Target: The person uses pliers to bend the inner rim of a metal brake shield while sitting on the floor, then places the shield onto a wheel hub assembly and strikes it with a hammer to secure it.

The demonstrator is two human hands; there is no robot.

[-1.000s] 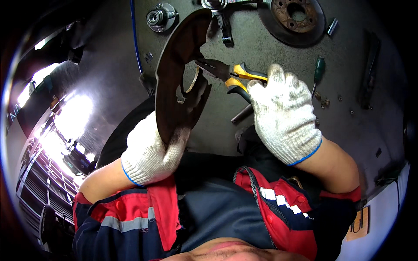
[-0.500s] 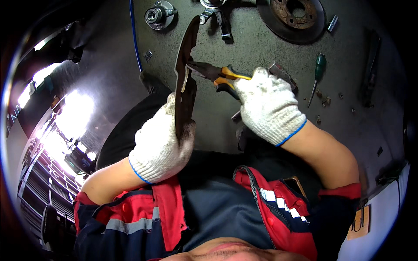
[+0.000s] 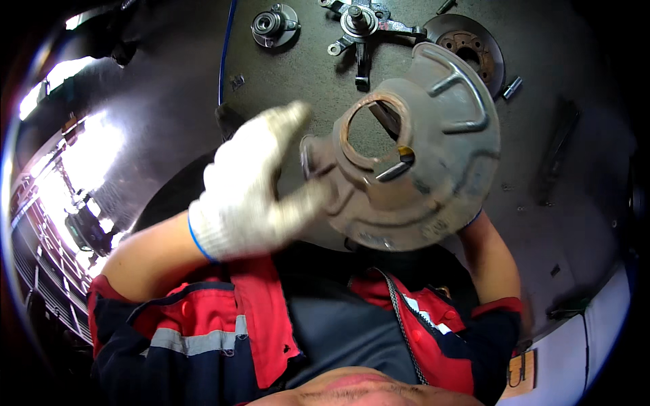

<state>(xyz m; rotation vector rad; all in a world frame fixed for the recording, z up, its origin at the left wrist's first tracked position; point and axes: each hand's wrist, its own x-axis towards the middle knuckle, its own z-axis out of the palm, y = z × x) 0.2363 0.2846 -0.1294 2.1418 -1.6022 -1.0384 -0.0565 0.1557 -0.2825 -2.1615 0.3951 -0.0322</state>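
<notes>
A rusty grey brake dust shield (image 3: 447,159) faces up, right of centre, with a round opening through it. My left hand (image 3: 247,183), in a white knit glove, is beside the shield's left edge. Its fingers are spread, slightly blurred, with the thumb overlapping the rim; whether it touches is unclear. My right hand is hidden behind the shield; only the forearm and a bit of blue cuff come out below its right edge. Through the opening show the dark jaws and a yellow part of the pliers (image 3: 387,119). What my right fingers grip cannot be seen.
On the grey surface at the far side stand a wheel hub (image 3: 269,26), a steering knuckle (image 3: 360,24) and a brake disc (image 3: 491,42), partly behind the shield. A metal socket (image 3: 512,87) lies by the disc. A blue hose (image 3: 225,54) runs along the left.
The shield has turned from edge-on to face-on and shifted right. My left hand has opened off it. My right hand and most of the pliers have passed out of sight behind it.
</notes>
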